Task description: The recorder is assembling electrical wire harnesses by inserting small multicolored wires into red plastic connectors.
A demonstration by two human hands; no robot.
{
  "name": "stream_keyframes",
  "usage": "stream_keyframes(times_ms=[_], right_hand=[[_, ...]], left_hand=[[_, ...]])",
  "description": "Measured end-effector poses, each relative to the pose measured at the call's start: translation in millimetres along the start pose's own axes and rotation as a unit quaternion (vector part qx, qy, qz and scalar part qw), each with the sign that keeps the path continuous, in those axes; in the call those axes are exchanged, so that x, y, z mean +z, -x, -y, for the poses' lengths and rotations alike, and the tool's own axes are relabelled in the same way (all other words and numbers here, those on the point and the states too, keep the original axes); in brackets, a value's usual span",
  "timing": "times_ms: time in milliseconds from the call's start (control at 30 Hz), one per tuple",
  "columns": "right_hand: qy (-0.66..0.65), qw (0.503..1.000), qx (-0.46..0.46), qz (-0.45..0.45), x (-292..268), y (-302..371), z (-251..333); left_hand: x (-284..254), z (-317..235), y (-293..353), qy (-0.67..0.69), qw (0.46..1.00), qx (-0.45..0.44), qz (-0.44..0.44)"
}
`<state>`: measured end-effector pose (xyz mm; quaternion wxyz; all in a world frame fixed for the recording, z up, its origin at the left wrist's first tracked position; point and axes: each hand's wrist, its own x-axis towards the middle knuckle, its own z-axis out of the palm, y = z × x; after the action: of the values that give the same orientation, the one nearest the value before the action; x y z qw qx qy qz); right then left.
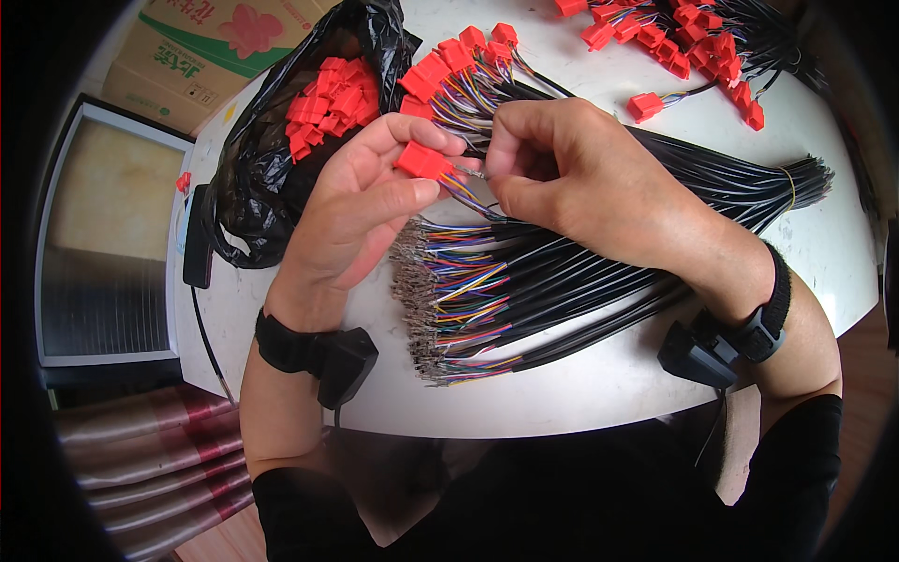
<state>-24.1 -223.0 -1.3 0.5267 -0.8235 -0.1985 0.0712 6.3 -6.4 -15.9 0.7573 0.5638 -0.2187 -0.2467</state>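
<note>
Between the thumb and fingers of my left hand (361,192) is a red plastic connector housing (422,161), held above the table. Several thin coloured wires run from the housing down to a black cable. Just right of it, my right hand (581,173) pinches a thin wire with a metal terminal (471,172) close to the housing; the fingertips are partly hidden. Below both hands lies a bundle of black cables (599,290), their stripped coloured wires (468,281) ending in metal terminals at the left. Behind my hands, cables with red housings (456,56) fitted lie in a row.
A black plastic bag (253,178) holds loose red housings (332,103) at the left. More housed cables (693,42) lie at the far right. A tie (791,187) binds the bundle's right end. A cardboard box (187,70) stands beyond the white table (524,407). Both wrists wear black strapped devices.
</note>
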Motion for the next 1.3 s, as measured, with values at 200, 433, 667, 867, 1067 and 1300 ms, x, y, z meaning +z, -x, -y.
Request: stream_keyframes(times_ms=[200, 433, 667, 867, 1067, 1300], right_hand=[[-0.014, 1.000, 0.004, 0.010, 1, -1, -2], [-0.016, 1.000, -0.001, 0.008, 2, -1, -2], [-0.071, 0.996, 0.021, 0.042, 5, -3, -9], [-0.229, 0.972, 0.029, 0.037, 11, -6, -17], [-0.266, 0.956, 0.054, 0.108, 5, -6, -17], [-0.250, 0.963, 0.030, 0.100, 8, -5, -14]], left_hand=[[4, -1, 0, -0.036, 0.999, -0.013, -0.018], [3, 0, 0, -0.051, 0.998, -0.015, -0.017], [10, 2, 0, -0.092, 0.995, -0.014, -0.038], [8, -8, 3, -0.180, 0.983, -0.008, -0.036], [7, -13, 5, -0.191, 0.981, -0.026, -0.002], [7, -10, 5, -0.197, 0.980, 0.012, -0.001]])
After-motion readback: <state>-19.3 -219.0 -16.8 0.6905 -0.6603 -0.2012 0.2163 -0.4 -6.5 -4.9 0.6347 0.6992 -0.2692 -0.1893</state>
